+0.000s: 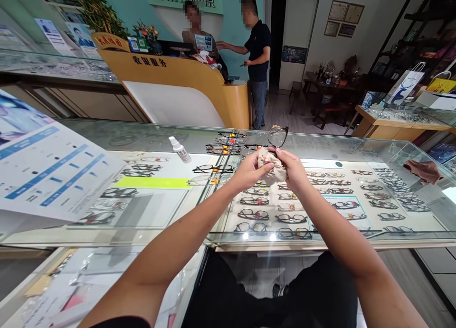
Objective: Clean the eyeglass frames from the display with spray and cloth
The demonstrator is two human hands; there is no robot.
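Observation:
My left hand (249, 170) and my right hand (292, 167) meet above the glass counter (160, 138). Both are closed on a beige cleaning cloth (271, 169) bunched between them. A pair of black-framed glasses (278, 136) sticks up out of the cloth, one lens showing above my right fingers, the other wrapped in the cloth. A small white spray bottle (180, 150) lies on the glass to the left of my hands. Several loose pairs of glasses (223, 149) rest on the counter beyond them.
Rows of frames fill the display case (285, 209) under the glass. A printed sheet (46, 171) lies at the left and a brown cloth (425, 170) at the right. Two people stand at an orange reception desk (185, 81) behind.

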